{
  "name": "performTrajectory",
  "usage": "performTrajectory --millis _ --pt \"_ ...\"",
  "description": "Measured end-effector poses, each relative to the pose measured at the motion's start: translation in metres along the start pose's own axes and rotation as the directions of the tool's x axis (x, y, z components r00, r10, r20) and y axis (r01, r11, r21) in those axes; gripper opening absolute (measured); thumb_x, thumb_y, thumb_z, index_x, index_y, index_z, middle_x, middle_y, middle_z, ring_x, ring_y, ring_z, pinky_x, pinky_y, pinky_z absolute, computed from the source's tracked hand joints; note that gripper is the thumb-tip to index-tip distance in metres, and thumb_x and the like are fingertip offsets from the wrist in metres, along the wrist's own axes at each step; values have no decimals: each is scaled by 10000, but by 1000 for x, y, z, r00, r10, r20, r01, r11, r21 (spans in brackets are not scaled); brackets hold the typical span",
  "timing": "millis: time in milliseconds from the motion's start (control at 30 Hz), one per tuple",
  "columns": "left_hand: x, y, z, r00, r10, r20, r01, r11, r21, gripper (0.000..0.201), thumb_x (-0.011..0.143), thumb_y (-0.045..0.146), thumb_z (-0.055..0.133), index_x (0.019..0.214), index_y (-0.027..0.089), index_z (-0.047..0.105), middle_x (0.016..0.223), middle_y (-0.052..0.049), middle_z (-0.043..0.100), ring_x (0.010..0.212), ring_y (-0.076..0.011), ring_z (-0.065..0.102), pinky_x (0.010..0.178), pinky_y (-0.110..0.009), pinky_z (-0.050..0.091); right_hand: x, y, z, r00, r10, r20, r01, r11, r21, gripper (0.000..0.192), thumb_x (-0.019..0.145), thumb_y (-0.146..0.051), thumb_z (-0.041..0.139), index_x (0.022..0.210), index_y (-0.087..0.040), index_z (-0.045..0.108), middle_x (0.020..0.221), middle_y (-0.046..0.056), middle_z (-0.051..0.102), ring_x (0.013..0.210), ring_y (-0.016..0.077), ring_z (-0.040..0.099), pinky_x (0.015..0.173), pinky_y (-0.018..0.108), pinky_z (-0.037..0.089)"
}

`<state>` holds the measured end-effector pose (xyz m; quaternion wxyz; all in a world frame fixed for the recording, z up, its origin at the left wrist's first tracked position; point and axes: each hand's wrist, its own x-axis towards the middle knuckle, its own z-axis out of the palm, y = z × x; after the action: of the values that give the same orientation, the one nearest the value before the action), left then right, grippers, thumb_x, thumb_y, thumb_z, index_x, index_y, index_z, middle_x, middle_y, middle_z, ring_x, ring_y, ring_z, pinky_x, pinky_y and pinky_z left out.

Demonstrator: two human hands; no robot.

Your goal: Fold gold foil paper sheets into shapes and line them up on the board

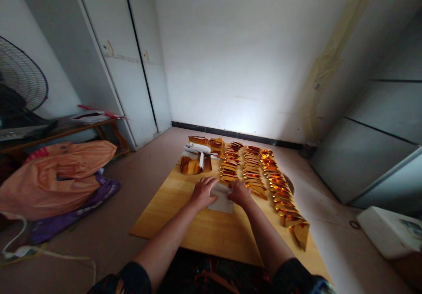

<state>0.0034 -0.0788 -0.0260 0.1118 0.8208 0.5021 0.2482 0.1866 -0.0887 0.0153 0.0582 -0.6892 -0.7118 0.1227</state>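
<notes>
A small pale sheet of paper [221, 204] lies on the wooden board in front of me. My left hand [203, 193] is at its left side, fingers curved over the far edge and thumb on the sheet. At the upper right corner, my right hand [240, 192] has its fingers bent in and pinches the paper. Just beyond my hands run rows of folded gold foil papers [253, 171], overlapping one another. A curled stack of gold foil sheets [190, 165] sits at the far left of the board, beside white paper bundles [199, 148].
The wooden board [165, 210] is low, near the floor. To its left lie an orange bag [62, 175] and a purple bag [79, 208]. A fan [20, 74] stands beyond them, and a white box [389, 232] is at the right. A grey cabinet [115, 78] lines the back left.
</notes>
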Motion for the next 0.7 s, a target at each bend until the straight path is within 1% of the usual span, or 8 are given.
performTrajectory --millis 100,233,333,433,600,700 --pt "1 0 1 1000 20 0 -20 1000 -11 694 644 199 720 1290 281 478 1308 -38 527 1176 -252 445 969 -392 369 -3 -1 0 999 -12 -37 12 1000 2 307 675 -173 605 980 -205 591 1084 69 583 1045 235 521 736 288 386" --pt "0 3 1 998 51 -29 -51 998 -24 562 634 166 720 1164 252 556 1201 -40 583 1123 -241 471 941 -372 378 -8 -2 2 997 -40 -71 40 999 -2 278 692 -118 565 959 -194 586 1053 58 596 1019 207 524 704 262 362" --pt "-2 5 0 997 53 -49 -54 998 -26 453 637 157 717 1065 231 586 1123 -41 604 1073 -229 489 915 -364 382 -13 -3 4 989 -111 -95 108 994 -30 229 722 -89 525 901 -205 608 1000 42 614 977 188 537 716 266 349" --pt "-3 7 -2 997 63 -47 -64 998 -17 347 646 155 709 973 224 614 1087 -37 610 1045 -224 497 897 -361 386 -18 -3 7 975 -188 -120 178 980 -85 231 771 -81 478 881 -216 631 963 45 622 962 180 540 736 273 347" --pt "-7 7 -2 996 90 -28 -90 996 16 110 701 170 677 796 225 669 1120 -32 604 1067 -222 497 889 -363 387 -24 -3 11 955 -277 -106 255 950 -182 242 851 -133 434 908 -206 658 957 77 619 963 201 536 744 298 360" --pt "-9 8 -2 996 86 -21 -85 995 47 65 729 199 668 783 228 690 1097 -38 615 1047 -219 506 877 -365 386 -27 -2 13 948 -303 -95 280 939 -197 236 857 -145 435 905 -198 660 952 84 619 959 210 534 744 309 361"
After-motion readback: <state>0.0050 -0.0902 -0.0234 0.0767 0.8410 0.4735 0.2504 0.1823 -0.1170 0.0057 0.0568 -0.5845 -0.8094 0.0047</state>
